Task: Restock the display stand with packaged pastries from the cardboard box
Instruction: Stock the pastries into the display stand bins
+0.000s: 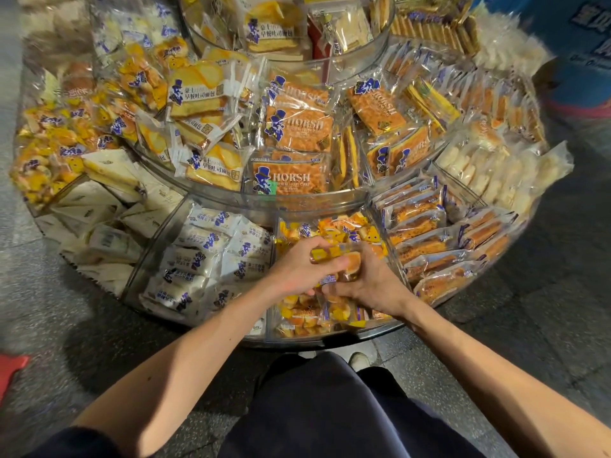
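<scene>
Round display stand (317,341): clear-walled tiers, the lower ones split into wedge compartments.

- Hands: both are in the front-centre wedge of the lowest tier, at the stand's near edge.
- Left hand (296,271): fingers curl over the top of a yellow pastry pack (330,254).
- Right hand (375,280): fingers curl round the same pack from the other side, and a round brown bun shows between them.
- Pack position: it sits right over the heap of like packs (317,312) in that wedge. I cannot tell whether it rests on the heap or is held just clear.

Progress, as I judge it: well along.
- Every wedge in view holds stock.
- White packs (205,259) fill the front-left wedge and long brown packs (436,239) the front-right.
- HORSH cakes (291,176) stand on the middle tier behind.
- The front-centre wedge looks like the one being topped up.

Hidden or unclear:
- The cardboard box is not in view, so what is left to unload cannot be judged.
- The far side of the stand is out of sight, and the top tier is cut off by the upper frame edge.
- The outer left and right parts of the stand are blurred.
- The hands cover the middle of the wedge, so the room left there is unknown.
- I cannot tell whether they hold one pack or two pressed together.
</scene>
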